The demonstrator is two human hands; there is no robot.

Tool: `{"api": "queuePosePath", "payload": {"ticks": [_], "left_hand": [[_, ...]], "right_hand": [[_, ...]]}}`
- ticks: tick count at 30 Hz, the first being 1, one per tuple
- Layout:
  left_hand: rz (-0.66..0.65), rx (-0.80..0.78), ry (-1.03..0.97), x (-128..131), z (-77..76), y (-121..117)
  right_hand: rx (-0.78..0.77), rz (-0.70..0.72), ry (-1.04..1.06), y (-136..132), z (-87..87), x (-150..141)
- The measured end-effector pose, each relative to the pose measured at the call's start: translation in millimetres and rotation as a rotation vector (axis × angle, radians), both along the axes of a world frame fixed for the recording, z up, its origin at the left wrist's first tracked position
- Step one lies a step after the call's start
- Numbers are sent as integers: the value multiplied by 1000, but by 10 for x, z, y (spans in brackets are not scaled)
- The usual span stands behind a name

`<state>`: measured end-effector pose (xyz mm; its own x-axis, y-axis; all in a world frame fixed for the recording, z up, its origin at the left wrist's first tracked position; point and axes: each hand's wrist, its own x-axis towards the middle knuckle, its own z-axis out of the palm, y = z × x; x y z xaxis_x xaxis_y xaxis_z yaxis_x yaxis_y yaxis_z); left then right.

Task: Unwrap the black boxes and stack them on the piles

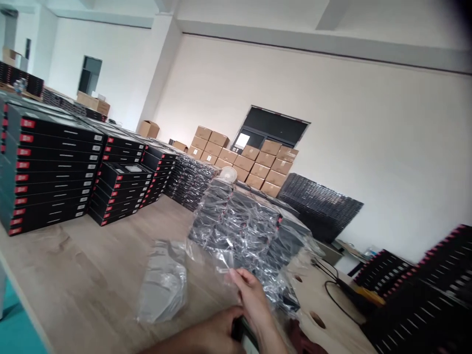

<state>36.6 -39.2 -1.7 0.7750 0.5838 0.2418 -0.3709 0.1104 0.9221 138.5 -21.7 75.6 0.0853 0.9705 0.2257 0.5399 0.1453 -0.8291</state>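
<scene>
My right hand [252, 295] reaches up from the bottom edge, its fingers pinched on the edge of a clear plastic bag [221, 255]. That bag belongs to a tall stack of black boxes wrapped in clear plastic [243, 226] on the wooden table [92, 275]. My left hand [217, 329] lies just below and to the left, closed around a dark flat object [241, 334] that is mostly hidden between the two hands. A loose, crumpled clear bag [164, 280] lies flat on the table left of my hands.
Stacks of black boxes with red labels [51, 172] fill the table's left and far side. Brown cartons [250, 162] are piled against the back wall, beside black trays [320, 206]. A black cable [332, 290] runs on the right, near more black stacks [427, 295].
</scene>
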Motion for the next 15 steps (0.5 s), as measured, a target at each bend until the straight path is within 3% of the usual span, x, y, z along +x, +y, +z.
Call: {"api": "queuePosePath", "payload": {"ticks": [4, 6, 9, 11, 15], "left_hand": [[-98, 168, 199, -74, 103, -32], [-67, 195, 218, -112, 172, -62], [83, 146, 270, -153, 275, -102], [153, 131, 321, -177, 332, -110], [188, 142, 398, -230, 380, -83]], "right_hand": [[93, -202, 436, -464, -113, 737], [183, -332, 460, -708, -182, 1006], [261, -472, 305, -985, -224, 1173], [291, -490, 125, -1064, -217, 1137], [380, -309, -246, -1031, -216, 886]]}}
